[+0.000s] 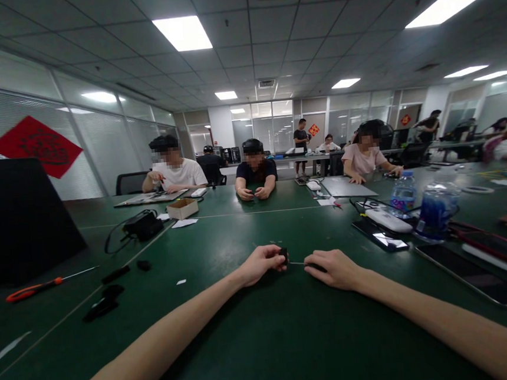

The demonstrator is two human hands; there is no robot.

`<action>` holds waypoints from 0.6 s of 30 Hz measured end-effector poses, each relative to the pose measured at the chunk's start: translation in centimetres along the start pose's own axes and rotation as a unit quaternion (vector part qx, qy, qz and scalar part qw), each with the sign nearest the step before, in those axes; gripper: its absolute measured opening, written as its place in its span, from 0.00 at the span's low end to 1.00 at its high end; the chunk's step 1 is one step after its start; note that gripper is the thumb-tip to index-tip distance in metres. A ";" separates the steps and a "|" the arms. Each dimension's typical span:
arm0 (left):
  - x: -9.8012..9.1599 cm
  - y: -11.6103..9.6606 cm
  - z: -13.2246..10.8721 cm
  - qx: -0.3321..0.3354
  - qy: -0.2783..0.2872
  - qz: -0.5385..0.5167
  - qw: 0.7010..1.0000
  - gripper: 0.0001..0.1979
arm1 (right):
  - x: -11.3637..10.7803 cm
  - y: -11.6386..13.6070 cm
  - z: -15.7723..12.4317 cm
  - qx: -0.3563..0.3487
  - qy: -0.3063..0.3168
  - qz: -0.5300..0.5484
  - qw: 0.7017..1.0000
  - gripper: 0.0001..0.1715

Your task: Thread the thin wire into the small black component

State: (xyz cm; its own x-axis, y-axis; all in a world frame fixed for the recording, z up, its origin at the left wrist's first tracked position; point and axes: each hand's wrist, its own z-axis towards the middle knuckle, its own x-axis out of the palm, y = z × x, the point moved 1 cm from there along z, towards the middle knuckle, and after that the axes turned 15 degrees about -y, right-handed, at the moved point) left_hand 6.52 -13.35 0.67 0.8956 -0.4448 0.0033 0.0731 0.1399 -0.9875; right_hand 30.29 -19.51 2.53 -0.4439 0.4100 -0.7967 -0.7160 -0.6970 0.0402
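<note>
Pinched in the fingers of my left hand (pixel 264 262) is a small black block-shaped part (pixel 284 255), held just above or on the green table. My right hand (pixel 331 268) is closed around a thin screwdriver (pixel 296 263); its handle is mostly hidden under the fingers. The metal shaft points left and reaches the black part, though I cannot make out whether the tip is inside it. On the table left of my left hand lies a small white scrap (pixel 181 282). Several loose black pieces (pixel 101 304) lie farther left.
An orange-handled screwdriver (pixel 35 289) lies at left, near a dark screen (pixel 16 222). Beyond stand a small open box (pixel 183 208) and a black case (pixel 143 225). Phones (pixel 473 271) and water bottles (pixel 438 209) occupy the right. A person (pixel 255 169) sits opposite.
</note>
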 end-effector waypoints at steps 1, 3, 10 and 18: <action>0.0 0.1 0.1 0.000 0.000 -0.002 1.000 0.19 | 0.0 0.1 0.0 0.001 -0.001 0.000 1.000 0.18; -0.1 0.2 0.2 0.001 0.000 -0.007 1.000 0.18 | 0.0 0.2 0.0 0.004 -0.002 -0.002 1.000 0.18; 0.0 0.4 0.3 -0.002 0.001 -0.015 1.000 0.17 | -0.3 0.9 0.0 -0.001 0.007 -0.008 1.000 0.19; -0.1 0.7 0.5 -0.010 -0.009 -0.021 1.000 0.18 | -0.5 1.1 0.0 -0.013 0.003 -0.013 1.000 0.18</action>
State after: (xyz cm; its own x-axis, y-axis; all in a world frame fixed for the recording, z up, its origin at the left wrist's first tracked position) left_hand 6.73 -12.74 0.08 0.9000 -0.4334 0.0468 0.1015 0.1040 -0.9894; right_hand 29.72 -20.44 2.94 -0.4210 0.4250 -0.8013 -0.7138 -0.7003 0.0035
